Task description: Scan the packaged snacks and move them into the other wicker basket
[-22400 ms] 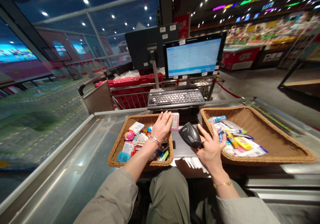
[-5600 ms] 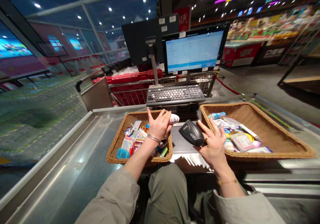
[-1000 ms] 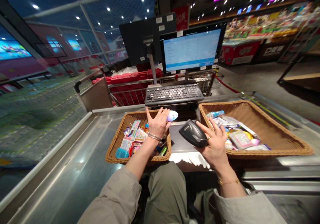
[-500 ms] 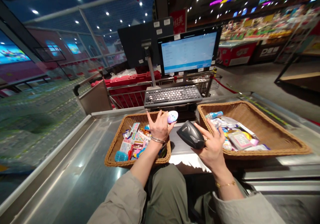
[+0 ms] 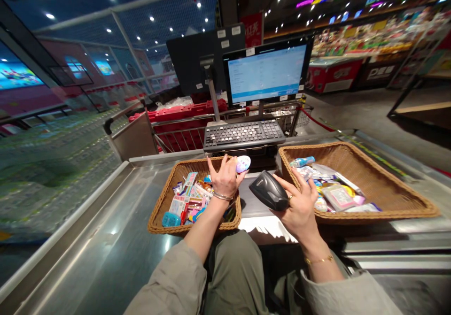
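In my left hand (image 5: 224, 180) is a small egg-shaped pack (image 5: 243, 164), pale purple and white, pinched between thumb and fingers above the right rim of a wicker basket (image 5: 154, 211). Small packets and a teal case (image 5: 171, 219) lie in that basket. My right hand (image 5: 299, 202) grips a black barcode scanner (image 5: 269, 190), its head pointing left toward the egg-shaped pack, with a gap between them. Just beyond the right hand stands a second wicker basket (image 5: 401, 190), holding a blue-capped bottle (image 5: 303, 161), a pinkish square pack (image 5: 338, 197) and other wrapped items.
A black keyboard (image 5: 244, 133) sits behind the baskets, below a lit monitor (image 5: 267, 73) and a dark screen (image 5: 202, 61) seen from behind. The metal counter (image 5: 116, 226) runs along the left. Shopping carts with red crates (image 5: 186, 111) stand beyond the counter.
Both hands stay almost still, with the egg-shaped pack and the scanner in the same places. The egg-shaped pack appears slightly turned.
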A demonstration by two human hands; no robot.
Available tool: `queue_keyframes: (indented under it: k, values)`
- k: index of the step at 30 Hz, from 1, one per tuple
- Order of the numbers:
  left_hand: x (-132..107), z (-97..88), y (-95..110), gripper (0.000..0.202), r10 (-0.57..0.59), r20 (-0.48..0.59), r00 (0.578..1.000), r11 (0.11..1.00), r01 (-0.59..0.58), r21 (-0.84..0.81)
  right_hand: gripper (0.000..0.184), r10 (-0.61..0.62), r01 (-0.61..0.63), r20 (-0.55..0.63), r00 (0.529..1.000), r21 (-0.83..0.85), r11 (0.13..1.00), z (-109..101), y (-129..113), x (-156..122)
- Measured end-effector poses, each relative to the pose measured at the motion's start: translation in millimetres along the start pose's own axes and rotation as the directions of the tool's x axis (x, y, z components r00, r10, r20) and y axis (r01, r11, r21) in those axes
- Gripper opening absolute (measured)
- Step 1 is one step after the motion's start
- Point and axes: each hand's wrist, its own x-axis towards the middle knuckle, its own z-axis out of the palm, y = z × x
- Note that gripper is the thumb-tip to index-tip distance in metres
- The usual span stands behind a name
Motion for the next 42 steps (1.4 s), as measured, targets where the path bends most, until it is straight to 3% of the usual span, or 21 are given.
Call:
queue_keyframes:
  k: [5,14,22,42]
  values:
    - [-0.3,-1.4,0.0,0.041,-0.045,0.02,0.999,0.999,0.045,0.001,0.024,-0.014,0.014,0.015,1.0,-0.016,1.0,-1.2,-0.1,-0.2]
    - [0.3,-2.6,-2.9,0.044,-0.077,-0.05,0.996,0.997,0.078,-0.001,0.017,0.051,-0.051,-0.008,0.999,-0.026,0.998,-3.8,-9.5,6.8]
    - [2.7,-3.5,-5.3,0.049,-0.164,-0.096,0.982,0.986,0.162,-0.03,0.016,-0.01,0.01,0.002,1.0,-0.051,0.999,1.5,-17.8,20.7]
    - [0.3,1.1,-13.5,0.045,-0.139,-0.174,0.975,0.988,0.148,0.04,0.022,-0.148,0.149,0.039,0.988,-0.018,0.989,3.3,-16.3,46.1]
